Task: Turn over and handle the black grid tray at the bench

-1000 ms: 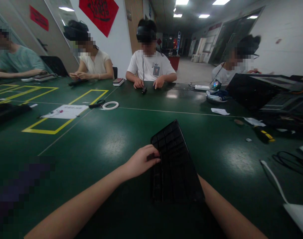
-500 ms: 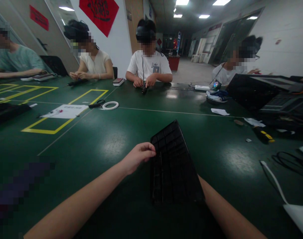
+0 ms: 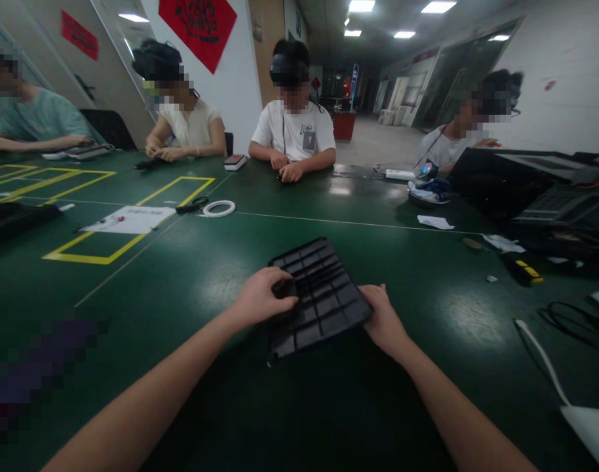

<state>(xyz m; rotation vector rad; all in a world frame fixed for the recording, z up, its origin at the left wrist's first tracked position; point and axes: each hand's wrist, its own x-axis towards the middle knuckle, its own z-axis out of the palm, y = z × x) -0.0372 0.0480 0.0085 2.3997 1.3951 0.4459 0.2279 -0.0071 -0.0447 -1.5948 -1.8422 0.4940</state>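
A black plastic tray, ribbed into a grid of square compartments, is held tilted above the green table in front of me. My right hand grips its right edge, with most of the fingers hidden behind it. Over the tray's left side, my left hand is closed, thumb and fingers curled toward each other. Something dark shows between them, but whether it is a loose piece or part of the tray I cannot make out.
The green table carries a white tape ring, scissors and a paper sheet to the left. A yellow-black tool, cables and a black case lie right. Several people sit around.
The tray has turned and tipped flatter, so its grid faces up more. My right hand has come into sight at its right edge. My left hand has moved slightly left, over the tray's side.
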